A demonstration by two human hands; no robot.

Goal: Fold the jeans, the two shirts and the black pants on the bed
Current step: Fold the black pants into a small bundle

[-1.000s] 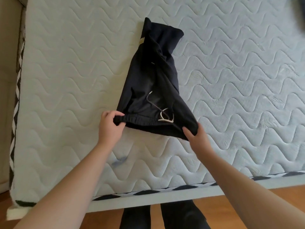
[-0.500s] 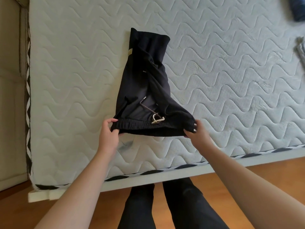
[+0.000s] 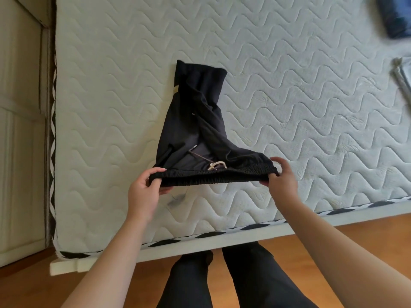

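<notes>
The black pants (image 3: 195,121) lie folded in half on the white quilted mattress (image 3: 289,112), their far fold away from me and the elastic waistband raised off the bed near me. My left hand (image 3: 144,192) grips the waistband's left end and my right hand (image 3: 281,176) grips its right end, stretching it between them. A pale drawstring (image 3: 216,165) hangs at the waistband's middle. At the far right top lies folded blue denim, the jeans (image 3: 395,16), blurred. A grey folded garment (image 3: 403,72) shows at the right edge.
The mattress's near edge with black-and-white trim (image 3: 222,233) runs across in front of my legs (image 3: 233,278), which stand on a wooden floor. A beige panelled wall or door (image 3: 20,107) stands to the left of the bed.
Both hands have lifted the waistband higher off the mattress and pulled it wider and straighter. The view has shifted, bringing the jeans and the grey garment in at the right.
</notes>
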